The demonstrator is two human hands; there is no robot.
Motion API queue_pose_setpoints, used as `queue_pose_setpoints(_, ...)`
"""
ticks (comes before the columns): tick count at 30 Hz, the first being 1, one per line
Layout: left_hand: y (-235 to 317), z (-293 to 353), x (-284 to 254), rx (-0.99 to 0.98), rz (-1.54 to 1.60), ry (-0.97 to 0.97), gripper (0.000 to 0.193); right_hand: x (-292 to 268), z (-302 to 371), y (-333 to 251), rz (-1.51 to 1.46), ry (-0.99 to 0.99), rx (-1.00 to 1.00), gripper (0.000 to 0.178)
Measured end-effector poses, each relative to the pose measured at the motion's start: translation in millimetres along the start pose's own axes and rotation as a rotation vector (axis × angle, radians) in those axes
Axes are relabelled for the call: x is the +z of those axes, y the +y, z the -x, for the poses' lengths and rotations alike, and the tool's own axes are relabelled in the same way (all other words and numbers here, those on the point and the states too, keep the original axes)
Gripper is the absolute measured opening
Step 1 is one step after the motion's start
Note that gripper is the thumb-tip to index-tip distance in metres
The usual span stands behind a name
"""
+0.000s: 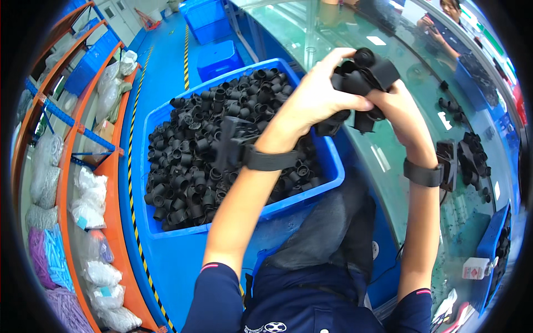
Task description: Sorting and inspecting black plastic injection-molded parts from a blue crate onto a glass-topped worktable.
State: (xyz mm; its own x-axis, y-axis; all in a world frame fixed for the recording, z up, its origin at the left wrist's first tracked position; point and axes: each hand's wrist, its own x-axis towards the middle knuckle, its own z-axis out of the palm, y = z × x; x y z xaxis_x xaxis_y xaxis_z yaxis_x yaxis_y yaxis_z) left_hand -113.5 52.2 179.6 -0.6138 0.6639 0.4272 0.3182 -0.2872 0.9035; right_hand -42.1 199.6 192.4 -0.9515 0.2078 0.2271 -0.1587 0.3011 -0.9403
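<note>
Clasped around a bunch of black fittings [361, 83], the left grip [327, 91] had its thumb across the lower side and its fingers bent over the top, toward 12 o'clock. From 4 o'clock of that bunch the right grip [403, 114] closed on it too, its fingers mostly hidden behind the pieces. Between the two palms the fittings were raised, at about half past 1 in the view, seen against the edge of the glassy green counter [458, 244]; how many were held could not be told. Each wrist wore a black strap, the left strap [272, 160] and the right strap [423, 173].

From the bunch toward 8 o'clock stood a large blue crate [302, 197], heaped with short black tubular pieces [194, 177]. Beyond it, at 11 o'clock, blue boxes [217, 59] stood on the blue floor. An orange-framed rack [114, 222] rose at 9 o'clock, loaded with clear bags [91, 191] and, lower toward 8 o'clock, purple strips [36, 244].

Loose dark parts [474, 161] lay on the counter at 3 o'clock. Near 4 o'clock a white bottle [476, 268] with a red-marked label was beside a blue tray [491, 252]. Toward 2 o'clock, near the rim of the view, another person [451, 41] in dark clothing was at the counter's far side, hands raised.
</note>
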Motion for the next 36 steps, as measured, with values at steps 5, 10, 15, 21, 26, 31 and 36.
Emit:
queue_pose_setpoints(5, -28, -61, 94, 0.107, 0.101, -0.135, 0.073, -106, 31, 21, 0.111, 0.249, 0.017, 0.034)
queue_pose_setpoints(10, -77, -102, 216, 0.154, 0.15, -0.201, 0.084, -210, 77, 53, 0.213, 0.516, 0.028, 0.043)
queue_pose_setpoints(15, -139, -89, 285, -0.033, 0.071, -0.296, 0.097, -315, 135, 134, 0.725, 0.871, 0.308, 0.064)
queue_pose_setpoints(21, -147, -73, 259, -0.24, 0.082, -0.375, 0.089, -371, 179, 181, 0.871, 1.122, 0.478, 0.072)
queue_pose_setpoints(26, -154, -69, 257, -0.087, -0.015, -0.379, 0.084, -361, 167, 183, 0.884, 1.073, 0.58, 0.094)
queue_pose_setpoints(31, -155, -60, 257, -0.106, -0.03, -0.389, 0.082, -333, 174, 120, 0.821, 0.81, 0.685, 0.089)
queue_pose_setpoints(36, -134, -50, 236, -0.019, -0.069, -0.323, 0.071, -338, 192, 100, 0.823, 0.887, 0.73, 0.041)
